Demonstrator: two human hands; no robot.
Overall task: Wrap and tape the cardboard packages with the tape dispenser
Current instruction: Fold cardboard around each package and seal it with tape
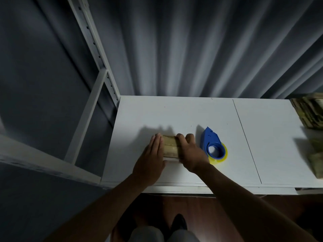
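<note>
A small brown cardboard package [170,146] lies on the white table [192,112], near its front left. My left hand [151,158] lies flat against the package's left side, fingers straight. My right hand [189,151] covers the package's right side, fingers curled over its far top edge. Just right of that hand lies the blue tape dispenser [212,141], loaded with a yellowish tape roll [222,158]; neither hand touches it.
Stacks of brown cardboard [309,112] sit at the table's right edge, with more pieces [317,158] nearer the front. A white metal shelf frame [94,95] stands to the left. Grey curtains hang behind the table. The table's front edge runs just below my wrists.
</note>
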